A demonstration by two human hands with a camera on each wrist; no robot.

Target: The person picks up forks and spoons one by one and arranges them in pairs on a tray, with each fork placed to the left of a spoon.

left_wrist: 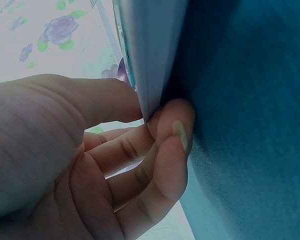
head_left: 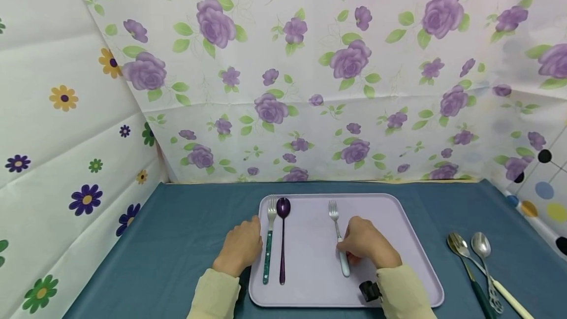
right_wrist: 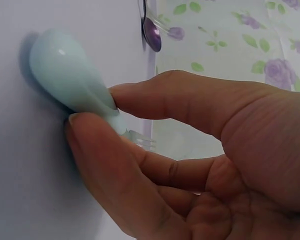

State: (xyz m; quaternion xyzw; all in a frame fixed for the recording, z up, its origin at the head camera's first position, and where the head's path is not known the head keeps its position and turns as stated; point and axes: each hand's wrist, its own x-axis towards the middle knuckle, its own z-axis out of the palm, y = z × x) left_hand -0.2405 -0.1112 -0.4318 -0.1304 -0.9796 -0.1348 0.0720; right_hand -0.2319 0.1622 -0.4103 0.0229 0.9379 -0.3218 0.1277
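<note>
Lilac underneath, pinching a pale-handled fork (head_left: 338,233) in right hand (head_left: 366,243), gripping a tray (head_left: 310,250) by its edge with left hand (head_left: 240,246)

Head view: set above and behind both grips, facing forward and down, farthest off; spans left hand (head_left: 239,247), right hand (head_left: 367,242), tray (head_left: 305,260) and flowered sheet (head_left: 305,73). Left wrist view: close-up, turned sideways, looking along the tray's edge at the left grip. Right wrist view: close-up, turned sideways, looking past the right grip on the fork (right_wrist: 72,75). Shared by head and right wrist: fork, tray, flowered sheet, purple spoon (right_wrist: 152,35) left of that grip.
</note>
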